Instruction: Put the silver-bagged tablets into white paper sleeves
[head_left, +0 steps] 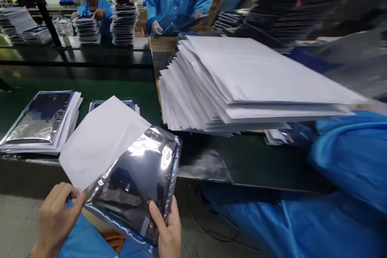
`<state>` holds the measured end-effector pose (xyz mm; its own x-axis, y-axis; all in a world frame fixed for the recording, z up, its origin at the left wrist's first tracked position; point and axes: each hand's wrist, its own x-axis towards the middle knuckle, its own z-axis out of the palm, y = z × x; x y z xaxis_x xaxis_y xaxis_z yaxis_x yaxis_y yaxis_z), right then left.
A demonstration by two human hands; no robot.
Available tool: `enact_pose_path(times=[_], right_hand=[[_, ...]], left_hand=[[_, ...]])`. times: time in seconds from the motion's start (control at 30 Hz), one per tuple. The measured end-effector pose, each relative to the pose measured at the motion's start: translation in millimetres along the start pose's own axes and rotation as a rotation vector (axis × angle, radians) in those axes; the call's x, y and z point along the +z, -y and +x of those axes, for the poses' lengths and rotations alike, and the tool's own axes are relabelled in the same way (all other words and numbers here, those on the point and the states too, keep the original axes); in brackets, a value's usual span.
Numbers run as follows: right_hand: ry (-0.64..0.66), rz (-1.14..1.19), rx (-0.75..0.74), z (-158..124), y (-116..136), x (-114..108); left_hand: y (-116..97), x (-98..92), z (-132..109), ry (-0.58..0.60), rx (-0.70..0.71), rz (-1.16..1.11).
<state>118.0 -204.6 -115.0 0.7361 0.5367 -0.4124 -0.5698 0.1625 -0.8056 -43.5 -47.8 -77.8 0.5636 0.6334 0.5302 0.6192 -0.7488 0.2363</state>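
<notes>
My left hand (59, 213) pinches the lower corner of a white paper sleeve (96, 141) between thumb and fingers. My right hand (169, 225) grips a dark flat panel in a clear, shiny plastic bag (136, 185), its thumb on the front and the fingers behind. The bag is tilted and overlaps the right side of the white sleeve. Whether one is partly inside the other, I cannot tell. Behind the sleeve, another bagged panel (130, 104) shows only in part. On the left, a small pile of bagged panels (42, 117) lies on the green bench.
A tall, uneven stack of white sleeves (256, 72) stands on the bench (256, 161) to the right. A co-worker's blue sleeve (356, 157) is close at the right. Across the bench, people in blue work beside stacked packs (123, 24). A dark post (45, 12) rises at far left.
</notes>
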Motion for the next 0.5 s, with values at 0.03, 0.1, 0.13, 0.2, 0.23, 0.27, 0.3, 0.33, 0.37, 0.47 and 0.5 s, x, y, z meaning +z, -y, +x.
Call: enact_pose_path(times=[0.03,0.1,0.13,0.2,0.23,0.27,0.3,0.33,0.37,0.47,0.5], right_hand=[[0.0,-0.003,0.033,-0.8,-0.8,-1.4],[-0.013,-0.016,0.075,-1.5,-1.9,-3.8],[-0.022,-0.028,0.073,-1.5,-2.2,-4.6],[-0.035,-0.042,0.062,-1.2,-2.3,-4.4],[-0.041,-0.039,0.056,-0.9,-2.1,-3.5],[-0.046,-0.03,0.055,-0.6,-1.6,-2.2],[-0.048,-0.015,0.063,0.0,-0.9,-0.6],[-0.048,0.006,0.075,0.9,-0.1,1.1],[-0.045,0.029,0.087,2.1,0.7,2.8],[-0.029,0.093,0.116,7.4,2.0,7.0],[-0.041,0.105,0.127,9.2,2.0,8.1]], left_hand=[[0.3,1.6,-3.5,0.024,-0.007,-0.041],[1.2,5.0,-9.6,0.041,-0.017,-0.121],[1.4,6.4,-12.5,0.047,-0.027,-0.157],[0.1,8.2,-18.0,0.051,-0.077,-0.22],[-1.6,8.5,-20.5,0.052,-0.108,-0.251],[-3.9,8.6,-22.9,0.053,-0.138,-0.283],[-6.6,8.6,-25.0,0.051,-0.169,-0.316],[-9.5,8.6,-26.8,0.042,-0.201,-0.347],[-12.2,8.9,-28.3,0.022,-0.235,-0.374],[-18.2,12.5,-30.5,-0.066,-0.3,-0.426],[-19.5,14.6,-30.6,-0.105,-0.289,-0.422]])
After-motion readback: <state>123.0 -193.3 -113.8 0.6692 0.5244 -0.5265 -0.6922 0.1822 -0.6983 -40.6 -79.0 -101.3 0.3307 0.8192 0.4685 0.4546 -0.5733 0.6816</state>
